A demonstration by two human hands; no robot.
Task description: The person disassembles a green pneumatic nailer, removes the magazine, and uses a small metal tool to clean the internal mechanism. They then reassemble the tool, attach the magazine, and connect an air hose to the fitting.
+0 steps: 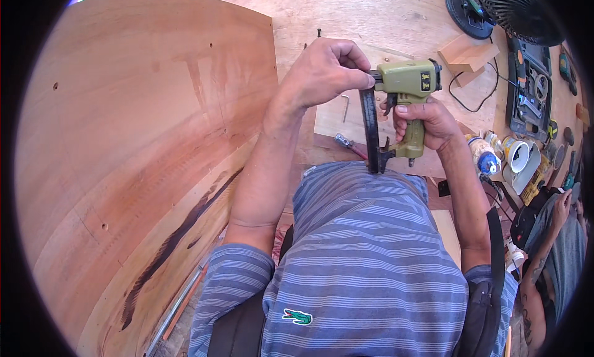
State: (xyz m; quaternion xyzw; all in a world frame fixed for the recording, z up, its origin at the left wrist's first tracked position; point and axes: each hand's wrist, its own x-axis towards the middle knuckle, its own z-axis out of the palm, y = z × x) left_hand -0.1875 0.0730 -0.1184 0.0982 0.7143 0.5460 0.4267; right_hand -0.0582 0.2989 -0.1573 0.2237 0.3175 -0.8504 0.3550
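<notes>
My right hand (430, 120) is wrapped round the grip of a green pneumatic stapler (405, 77), with the fingers near its trigger. The tool is held in front of my body, its nose to the left and its long black magazine (369, 131) running down toward my striped shirt. My left hand (331, 72) is closed in a pinch at the nose, the thumb tip touching it; whether a small piece sits between the fingers is hidden. Below the tool lie a hex key (345, 108) and a small tool with a red handle (351, 146).
A large curved wooden panel (148, 109) stands at my left. On the wooden bench (365, 17) are wood blocks (468, 54), a black fan (520, 10), an open toolbox (530, 88), and several bottles and cups (486, 154). Another person's arm (544, 252) shows at the right.
</notes>
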